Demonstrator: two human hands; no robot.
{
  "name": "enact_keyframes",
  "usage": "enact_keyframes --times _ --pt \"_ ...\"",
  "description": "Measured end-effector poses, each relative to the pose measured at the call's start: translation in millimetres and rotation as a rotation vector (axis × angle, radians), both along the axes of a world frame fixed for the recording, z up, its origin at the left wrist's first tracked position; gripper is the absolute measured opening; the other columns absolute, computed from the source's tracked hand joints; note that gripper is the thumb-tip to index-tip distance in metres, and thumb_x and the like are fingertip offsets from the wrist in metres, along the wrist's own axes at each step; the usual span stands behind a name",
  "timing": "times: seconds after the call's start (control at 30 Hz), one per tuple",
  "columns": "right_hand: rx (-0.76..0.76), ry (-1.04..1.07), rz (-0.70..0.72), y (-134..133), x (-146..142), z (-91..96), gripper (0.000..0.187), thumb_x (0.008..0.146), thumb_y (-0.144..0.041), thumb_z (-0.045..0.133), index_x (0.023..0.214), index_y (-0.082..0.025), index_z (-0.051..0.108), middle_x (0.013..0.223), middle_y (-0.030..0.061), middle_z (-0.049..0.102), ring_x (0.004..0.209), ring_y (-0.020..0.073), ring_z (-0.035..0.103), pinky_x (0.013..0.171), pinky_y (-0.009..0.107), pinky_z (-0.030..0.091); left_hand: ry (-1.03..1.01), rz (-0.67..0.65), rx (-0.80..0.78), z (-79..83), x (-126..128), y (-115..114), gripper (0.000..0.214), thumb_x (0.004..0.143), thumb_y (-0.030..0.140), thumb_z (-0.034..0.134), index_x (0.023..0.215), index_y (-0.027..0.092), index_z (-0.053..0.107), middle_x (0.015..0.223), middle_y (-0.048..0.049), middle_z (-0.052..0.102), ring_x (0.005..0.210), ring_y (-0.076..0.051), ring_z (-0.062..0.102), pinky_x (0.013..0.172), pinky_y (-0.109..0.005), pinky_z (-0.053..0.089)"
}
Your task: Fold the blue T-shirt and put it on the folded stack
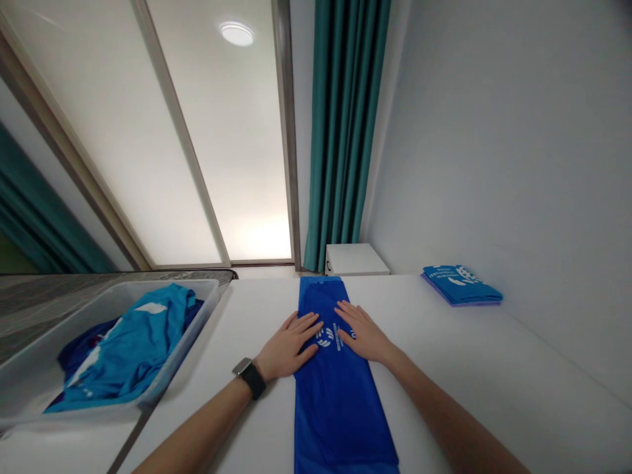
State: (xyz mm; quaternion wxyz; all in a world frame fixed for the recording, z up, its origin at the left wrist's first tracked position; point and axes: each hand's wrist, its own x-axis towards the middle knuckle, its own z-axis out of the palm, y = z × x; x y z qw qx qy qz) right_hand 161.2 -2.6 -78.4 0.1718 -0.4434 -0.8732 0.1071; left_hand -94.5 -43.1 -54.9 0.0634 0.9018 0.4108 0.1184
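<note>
A blue garment with a white printed logo (340,401) lies on the white table, folded into a long strip that runs toward me. My left hand (291,345) rests flat on its left edge, fingers spread and reaching onto the print; a watch with a black strap is on that wrist. On the right edge lies my right hand (364,332), palm down with fingers apart, partly covering the logo. Neither hand grips the cloth. The near end of the strip runs out of view at the bottom.
On the left stands a translucent plastic bin (205,299) with crumpled teal and dark blue clothes (133,345) in it. A folded blue garment stack (461,285) lies at the right by the wall. Behind the white table (257,303) are a small white cabinet (356,259) and a green curtain (348,125).
</note>
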Motion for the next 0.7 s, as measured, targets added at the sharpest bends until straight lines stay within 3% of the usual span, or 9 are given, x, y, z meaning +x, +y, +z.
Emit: enact_keyframes --times 0.3,0.47,0.57,0.7 --pt "-0.075 -0.097 0.070 -17.4 2.8 13.1 0.061 0.096 -0.047 0.042 0.150 -0.020 0.034 0.159 0.0084 0.025 0.148 0.0212 0.017 0.120 0.049 0.010 0.049 0.012 -0.008 -0.5 -6.9 -8.7 0.053 0.100 0.046 0.037 0.150 0.031 0.032 0.158 -0.0040 0.029 0.145 -0.021 0.027 0.119 -0.046 0.022" --pt "-0.074 -0.135 0.104 -46.1 6.2 19.6 0.062 0.096 -0.046 0.042 0.151 -0.021 0.031 0.159 0.0075 0.024 0.148 0.0244 0.013 0.119 0.054 0.007 0.059 0.023 0.024 3.2 -4.0 -13.8 0.050 0.101 0.042 0.036 0.149 0.028 0.035 0.157 -0.0054 0.032 0.145 -0.021 0.027 0.121 -0.050 0.014" --pt "-0.050 -0.129 0.141 -68.0 5.5 23.6 0.063 0.097 -0.046 0.040 0.152 -0.018 0.028 0.159 0.0078 0.025 0.148 0.0237 0.014 0.121 0.051 0.005 0.048 -0.019 0.038 9.5 3.3 -26.7 0.050 0.101 0.038 0.035 0.150 0.025 0.034 0.156 -0.0061 0.033 0.146 -0.021 0.026 0.121 -0.051 0.011" --pt "-0.039 -0.108 0.157 -94.9 1.4 21.7 0.064 0.098 -0.046 0.038 0.153 -0.016 0.025 0.158 0.0105 0.024 0.147 0.0233 0.017 0.122 0.049 0.008 -0.013 -0.120 0.009 12.5 17.2 -52.7 0.058 0.099 0.040 0.040 0.153 0.025 0.023 0.158 -0.0060 0.028 0.146 -0.021 0.024 0.121 -0.045 0.021"
